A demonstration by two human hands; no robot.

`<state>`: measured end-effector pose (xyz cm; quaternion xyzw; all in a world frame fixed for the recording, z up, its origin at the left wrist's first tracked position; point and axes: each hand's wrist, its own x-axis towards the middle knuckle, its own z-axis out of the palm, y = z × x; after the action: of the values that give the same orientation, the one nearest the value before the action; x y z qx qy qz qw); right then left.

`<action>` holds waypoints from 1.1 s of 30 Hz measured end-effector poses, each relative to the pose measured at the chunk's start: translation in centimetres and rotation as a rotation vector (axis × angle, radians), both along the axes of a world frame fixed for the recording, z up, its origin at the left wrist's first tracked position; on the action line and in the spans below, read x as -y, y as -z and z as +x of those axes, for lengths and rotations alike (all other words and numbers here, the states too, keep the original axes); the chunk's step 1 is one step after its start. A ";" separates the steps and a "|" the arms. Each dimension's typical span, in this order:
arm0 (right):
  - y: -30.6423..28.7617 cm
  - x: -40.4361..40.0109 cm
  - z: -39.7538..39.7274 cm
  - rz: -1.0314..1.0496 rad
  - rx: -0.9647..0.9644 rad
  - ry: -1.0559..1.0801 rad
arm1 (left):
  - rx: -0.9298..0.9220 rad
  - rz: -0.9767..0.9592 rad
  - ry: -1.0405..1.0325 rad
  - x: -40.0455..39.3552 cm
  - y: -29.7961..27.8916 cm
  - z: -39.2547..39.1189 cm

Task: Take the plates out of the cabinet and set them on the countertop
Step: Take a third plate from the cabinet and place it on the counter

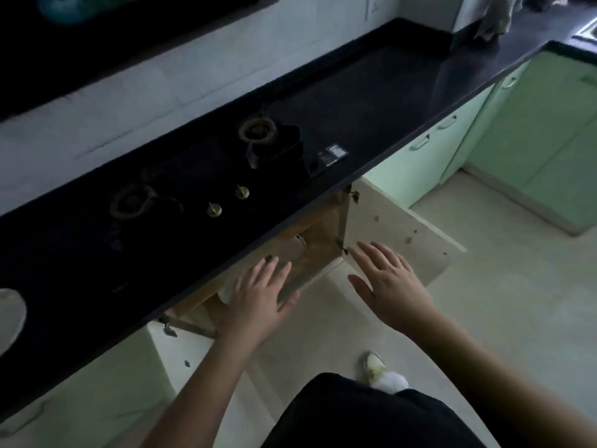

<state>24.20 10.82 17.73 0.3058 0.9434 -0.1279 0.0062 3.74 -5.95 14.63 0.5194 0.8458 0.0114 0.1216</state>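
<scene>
The cabinet (318,236) under the black countertop (371,101) stands open, both doors swung outward. My left hand (258,295) is spread flat in front of the opening, fingers apart, holding nothing. My right hand (389,284) hovers open next to the right door (397,227), also empty. A pale rounded thing, perhaps a plate edge (225,294), shows just left of my left hand inside the cabinet; most of the inside is dark and hidden. A white plate (9,315) lies on the countertop at the far left edge.
A black gas hob with two burners (258,130) and two knobs (227,202) is set in the countertop above the cabinet. Green cabinets (549,124) run along the right. The left cabinet door (181,357) juts out. My foot in a white shoe (376,367) stands on the pale floor.
</scene>
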 end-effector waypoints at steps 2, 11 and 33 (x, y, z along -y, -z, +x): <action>-0.3 -2.0 -0.9 0.006 0.004 -0.099 | 0.022 -0.024 -0.066 -0.6 -0.2 0.8; 1.1 -7.0 -4.6 -0.068 0.009 -0.466 | 0.032 -0.041 -0.414 -0.3 -0.7 5.3; 4.2 4.9 -12.7 -0.073 0.064 -0.828 | -0.059 0.025 -0.707 11.2 2.5 5.5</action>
<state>11.49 5.90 13.49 -0.0960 0.9809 -0.1385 0.0974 9.24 -17.13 12.16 0.1963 0.9762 0.0481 0.0790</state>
